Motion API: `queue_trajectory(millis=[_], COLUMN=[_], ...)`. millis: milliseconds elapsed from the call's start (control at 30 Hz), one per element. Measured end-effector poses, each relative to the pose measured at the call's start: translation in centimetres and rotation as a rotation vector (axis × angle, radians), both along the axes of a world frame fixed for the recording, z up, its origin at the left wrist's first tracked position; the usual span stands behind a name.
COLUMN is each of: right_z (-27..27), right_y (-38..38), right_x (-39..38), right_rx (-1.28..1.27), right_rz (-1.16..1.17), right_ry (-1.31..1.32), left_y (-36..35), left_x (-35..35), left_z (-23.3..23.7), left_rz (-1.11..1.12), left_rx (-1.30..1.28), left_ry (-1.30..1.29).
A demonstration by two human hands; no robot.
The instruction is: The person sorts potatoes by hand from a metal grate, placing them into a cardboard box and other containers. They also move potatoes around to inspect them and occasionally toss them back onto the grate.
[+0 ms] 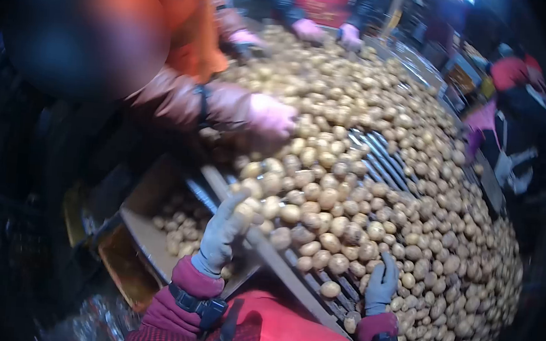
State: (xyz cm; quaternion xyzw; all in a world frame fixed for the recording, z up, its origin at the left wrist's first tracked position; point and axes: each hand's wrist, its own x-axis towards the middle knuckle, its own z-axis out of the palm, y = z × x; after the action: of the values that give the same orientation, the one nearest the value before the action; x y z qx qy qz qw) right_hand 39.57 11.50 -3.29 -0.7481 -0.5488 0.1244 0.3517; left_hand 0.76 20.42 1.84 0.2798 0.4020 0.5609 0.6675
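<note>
Many potatoes [338, 243] cover a slatted metal table [385, 166]. My left hand [218, 235], in a grey glove, is at the table's raised wooden edge [290, 281]. Its fingers stretch upward beside the nearest potatoes, and I see nothing gripped in them. Further right, my right hand [382, 285], gloved the same way, rests among the potatoes with its fingers apart and slightly bent. A few bare slats show between my hands, with a single potato [330, 289] lying on them.
Left of the edge stands a cardboard box [148, 209] with potatoes inside. An orange-brown crate [126, 265] is beside it. A co-worker's pink-gloved hand [272, 118] reaches over the potatoes at the left. Another person's pink gloves [308, 30] are at the far side.
</note>
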Motion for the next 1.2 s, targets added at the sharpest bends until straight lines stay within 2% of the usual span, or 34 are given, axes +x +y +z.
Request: queue_trajectory(millis=[33, 100, 167, 233, 300, 367, 500, 533, 567, 600, 700, 800, 867, 900, 933, 967, 1000, 1033, 1100, 1167, 1200], right_z=[-0.2, 0.1, 0.3, -0.8, -0.5, -1.0, -2.6, -2.6, -2.7, -3.4, -3.4, -3.8, -3.5, -3.4, -4.0, -3.9, -3.8, -3.7, -3.6, -3.9, -4.2], right_y=[0.1, 0.1, 0.0, 0.1, -0.1, -0.1, 0.3, 0.3, 0.4, 0.6, 0.6, 0.8, 0.7, 0.6, 0.7, 0.8, 0.7, 0.6, 0.5, 0.3, 0.1], right_x=[0.0, -0.2, -0.2, 0.7, 0.1, 0.7, 2.5, 2.4, 2.4, 3.4, 3.1, 3.5, 3.1, 3.1, 3.7, 3.6, 3.4, 3.3, 3.4, 3.3, 3.2], right_rx=[0.028, 0.029, -0.006, 0.004, 0.046, -0.012, 0.032, 0.029, 0.026, 0.01, 0.034, 0.031, 0.041, 0.046, 0.059, 0.06, 0.06, 0.058, 0.047, 0.029, 0.033], right_rz=[0.023, 0.06, 0.073, 0.124, 0.14, 0.143, 0.202, 0.202, 0.202, 0.205, 0.202, 0.192, 0.202, 0.206, 0.212, 0.206, 0.201, 0.197, 0.195, 0.152, 0.139], right_ry=[0.031, 0.074, 0.112, 0.137, 0.143, 0.127, 0.108, 0.108, 0.107, 0.023, 0.045, 0.016, 0.012, 0.007, -0.014, -0.004, 0.006, 0.016, -0.019, -0.011, -0.013], left_y=[-1.5, -5.1, -8.2, -11.1, -14.0, -16.7, -23.1, -23.8, -26.1, -27.7, -30.6, -30.1, -27.9, -26.6, -24.5, -23.7, -22.1, -20.6, -18.8, -17.2, -17.2], left_x=[-2.1, -4.9, -6.5, -7.3, -7.7, -8.5, -10.8, -11.0, -11.7, -12.2, -12.7, -16.1, -20.1, -22.5, -25.7, -29.4, -34.0, -35.5, -35.1, -32.8, -30.3], left_z=[-0.4, -0.3, -0.3, -1.1, -2.1, -3.1, -5.8, -5.2, -6.5, -7.6, -8.5, -9.5, -7.2, -5.2, -3.7, -1.8, -2.4, -0.9, 0.7, -1.6, -3.3], left_rz=[-0.017, 0.109, 0.251, 0.39, 0.52, 0.636, 0.862, 0.877, 0.958, 0.993, 1.059, 1.13, 1.156, 1.19, 1.267, 1.182, 1.308, 1.404, 1.289, 1.131, 0.974], left_rx=[0.083, 0.09, -0.015, 0.019, 0.059, -0.036, -0.151, -0.166, -0.255, -0.27, -0.348, -0.354, -0.293, -0.139, -0.054, 0.036, -0.041, -0.131, -0.137, -0.118, 0.003], left_ry=[-0.142, -0.026, 0.147, 0.182, 0.098, 0.323, 0.166, 0.196, 0.207, 0.137, 0.051, 0.091, 0.177, 0.117, 0.245, 0.348, 0.449, 0.501, 0.711, 0.644, 0.748])
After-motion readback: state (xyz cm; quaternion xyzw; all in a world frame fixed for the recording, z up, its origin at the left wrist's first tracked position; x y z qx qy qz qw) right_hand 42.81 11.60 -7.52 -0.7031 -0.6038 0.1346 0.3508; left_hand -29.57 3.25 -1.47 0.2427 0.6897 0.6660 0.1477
